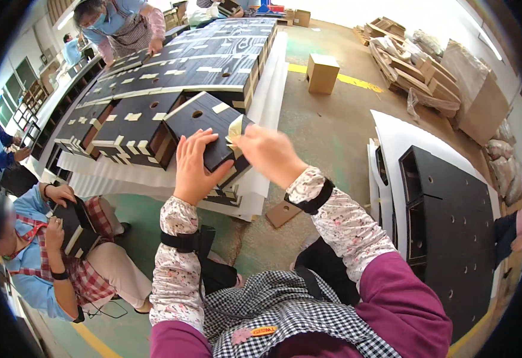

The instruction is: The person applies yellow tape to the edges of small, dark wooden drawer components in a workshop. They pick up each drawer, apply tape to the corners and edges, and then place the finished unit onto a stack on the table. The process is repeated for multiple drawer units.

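Observation:
A dark wood-grain box (204,128) with a round hole and pale tape pieces sits tilted at the near edge of a stack of similar boxes. My left hand (193,167) lies flat on its near face with fingers spread. My right hand (268,153) pinches a strip of pale masking tape (234,135) at the box's right corner. Floral sleeve covers with black bands wrap both forearms.
A long row of dark boxes (213,53) rests on white foam sheets (270,95). A seated person (64,250) at the left holds a dark box. Another person (121,24) stands at the far end. Dark panels (451,221) lie right; a cardboard box (322,73) and pallets (413,65) beyond.

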The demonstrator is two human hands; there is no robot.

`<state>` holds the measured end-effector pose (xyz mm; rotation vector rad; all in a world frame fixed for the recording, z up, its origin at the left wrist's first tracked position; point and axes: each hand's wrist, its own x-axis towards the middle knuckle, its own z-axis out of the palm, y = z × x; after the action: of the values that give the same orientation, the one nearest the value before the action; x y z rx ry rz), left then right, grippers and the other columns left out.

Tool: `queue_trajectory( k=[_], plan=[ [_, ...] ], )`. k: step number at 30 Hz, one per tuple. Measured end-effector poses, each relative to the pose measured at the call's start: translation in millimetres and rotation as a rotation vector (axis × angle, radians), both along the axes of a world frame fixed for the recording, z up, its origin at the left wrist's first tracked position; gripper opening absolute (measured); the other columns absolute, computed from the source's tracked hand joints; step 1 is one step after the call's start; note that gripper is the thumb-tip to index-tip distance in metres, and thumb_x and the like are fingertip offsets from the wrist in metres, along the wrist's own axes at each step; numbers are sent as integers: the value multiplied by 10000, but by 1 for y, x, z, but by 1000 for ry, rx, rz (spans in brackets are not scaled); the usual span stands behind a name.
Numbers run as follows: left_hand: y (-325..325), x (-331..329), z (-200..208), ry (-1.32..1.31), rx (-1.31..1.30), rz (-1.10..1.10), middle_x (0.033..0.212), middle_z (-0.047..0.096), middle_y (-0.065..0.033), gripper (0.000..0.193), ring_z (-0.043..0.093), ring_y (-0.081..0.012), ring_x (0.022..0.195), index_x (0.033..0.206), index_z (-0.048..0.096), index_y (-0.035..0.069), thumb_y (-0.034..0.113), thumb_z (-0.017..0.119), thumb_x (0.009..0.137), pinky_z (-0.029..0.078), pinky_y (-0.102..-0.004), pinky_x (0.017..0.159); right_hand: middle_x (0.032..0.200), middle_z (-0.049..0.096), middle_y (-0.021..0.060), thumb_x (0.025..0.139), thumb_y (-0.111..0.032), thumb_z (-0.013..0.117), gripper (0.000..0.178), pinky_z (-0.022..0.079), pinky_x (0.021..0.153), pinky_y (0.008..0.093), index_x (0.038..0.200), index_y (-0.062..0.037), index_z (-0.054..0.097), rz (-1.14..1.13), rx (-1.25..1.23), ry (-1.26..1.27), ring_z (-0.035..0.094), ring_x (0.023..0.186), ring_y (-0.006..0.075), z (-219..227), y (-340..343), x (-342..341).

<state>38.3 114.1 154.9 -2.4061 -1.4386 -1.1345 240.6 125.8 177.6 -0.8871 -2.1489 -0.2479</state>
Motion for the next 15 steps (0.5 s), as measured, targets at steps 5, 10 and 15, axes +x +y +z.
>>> queue_trajectory(
  k=[5, 10, 15],
  plan=[
    [-1, -4, 1, 22, -30, -12, 1306, 507, -93, 552, 401, -279, 1289, 1213, 502, 100, 349, 711, 766, 193, -460, 1115, 825, 568, 60, 824, -90, 590, 196, 500, 588, 326, 1015, -63, 623, 67, -42, -22, 613, 698, 229, -11, -12, -1],
    [3, -5, 3, 33, -61, -24, 1311, 504, -86, 546, 392, -278, 1298, 1215, 497, 105, 340, 708, 769, 191, -462, 1116, 830, 579, 78, 808, -111, 600, 198, 513, 617, 335, 997, -63, 633, 212, -315, -83, 616, 712, 251, -60, -53, 11],
    [1, -9, 10, 51, -102, -61, 1315, 507, -88, 558, 380, -276, 1311, 1229, 499, 95, 312, 713, 762, 174, -466, 1123, 842, 627, 128, 895, -252, 587, 218, 490, 650, 316, 934, -51, 663, 171, -756, 274, 619, 743, 263, -107, -60, 59]
  ],
)
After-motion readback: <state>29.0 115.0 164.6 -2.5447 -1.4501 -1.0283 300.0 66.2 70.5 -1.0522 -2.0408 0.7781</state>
